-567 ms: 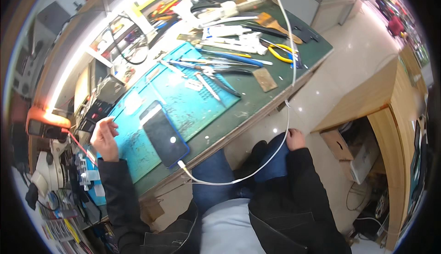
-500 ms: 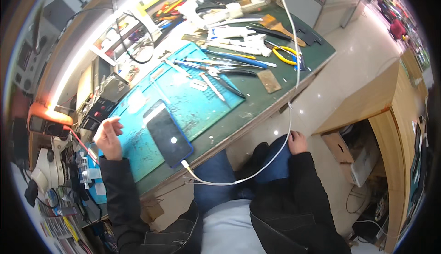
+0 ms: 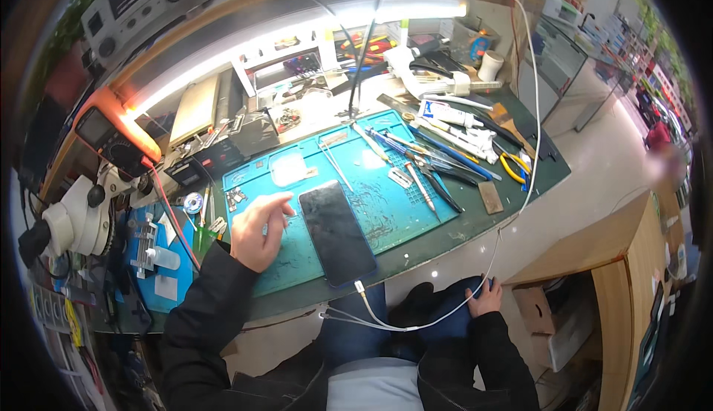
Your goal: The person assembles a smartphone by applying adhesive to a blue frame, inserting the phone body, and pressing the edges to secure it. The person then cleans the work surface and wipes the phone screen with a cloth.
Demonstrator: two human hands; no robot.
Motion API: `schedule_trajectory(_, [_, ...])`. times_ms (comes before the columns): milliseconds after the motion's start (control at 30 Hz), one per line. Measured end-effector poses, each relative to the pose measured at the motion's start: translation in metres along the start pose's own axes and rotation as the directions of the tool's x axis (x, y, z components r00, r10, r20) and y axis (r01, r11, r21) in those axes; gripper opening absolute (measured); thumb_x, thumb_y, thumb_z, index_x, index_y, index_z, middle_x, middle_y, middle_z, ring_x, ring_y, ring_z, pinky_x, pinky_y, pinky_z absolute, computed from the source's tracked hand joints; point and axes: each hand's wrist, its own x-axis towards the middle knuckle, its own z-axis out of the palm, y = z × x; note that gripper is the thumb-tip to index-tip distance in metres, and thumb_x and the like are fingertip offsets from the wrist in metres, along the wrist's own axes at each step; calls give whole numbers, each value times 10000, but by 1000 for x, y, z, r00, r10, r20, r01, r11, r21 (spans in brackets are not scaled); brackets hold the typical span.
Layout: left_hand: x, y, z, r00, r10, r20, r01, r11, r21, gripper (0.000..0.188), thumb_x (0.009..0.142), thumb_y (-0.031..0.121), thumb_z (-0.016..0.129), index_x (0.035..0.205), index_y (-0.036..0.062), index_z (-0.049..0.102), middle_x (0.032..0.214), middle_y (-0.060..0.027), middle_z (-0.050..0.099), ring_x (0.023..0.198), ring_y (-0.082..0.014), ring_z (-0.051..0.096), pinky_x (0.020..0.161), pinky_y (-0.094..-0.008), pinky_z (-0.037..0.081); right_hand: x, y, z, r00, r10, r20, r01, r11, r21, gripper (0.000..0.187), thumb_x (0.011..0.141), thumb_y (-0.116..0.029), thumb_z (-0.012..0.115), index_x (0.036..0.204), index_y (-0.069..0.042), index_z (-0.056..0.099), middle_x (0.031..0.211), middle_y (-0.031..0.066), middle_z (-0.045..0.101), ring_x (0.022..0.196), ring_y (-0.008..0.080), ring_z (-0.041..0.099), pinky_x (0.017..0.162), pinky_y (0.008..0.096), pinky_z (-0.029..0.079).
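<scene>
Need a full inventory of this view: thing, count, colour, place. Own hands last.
phone: 1, black, blue edge, on mat's near side
cable: 1, white, plug end at phone's lower edge
mat: 1, turquoise, on bench
bench: 1, dark green, centre
hand tools: many, mixed colours, mat's right side; uncountable
pliers: 1, yellow-handled, bench's right end
tube: 1, white, bench's back right
cup: 1, white, back right
multimeter: 1, orange and dark, back left
microscope: 1, white, far left
bottle: 1, clear, bench's left
cabinet: 1, wood-coloured, right
left hand: 1, black sleeve, left of phone
right hand: 1, black sleeve, on leg
</scene>
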Motion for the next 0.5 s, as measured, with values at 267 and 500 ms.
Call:
schedule_trajectory(267, [-3,-7,-12,936,295,192,-283,955,-87,92,890,-1,635,809,42,634,736,-64,669,604,-249,656,557,-347,532,25,17,17,992,-21,-127,20,1000,-9,507,850,-406,712,1275,-132,674,1359,141,590,1279,379,526,1070,493,467])
schedule_trajectory(500, [-1,1,-9,897,386,217,-391,920,-22,277,866,101,719,666,73,529,691,-47,609,568,-241,610,500,-354,487,30,12,10,998,31,-60,-30,999,22,458,895,-358,672,1220,-37,696,1308,185,647,1238,382,574,1070,473,459])
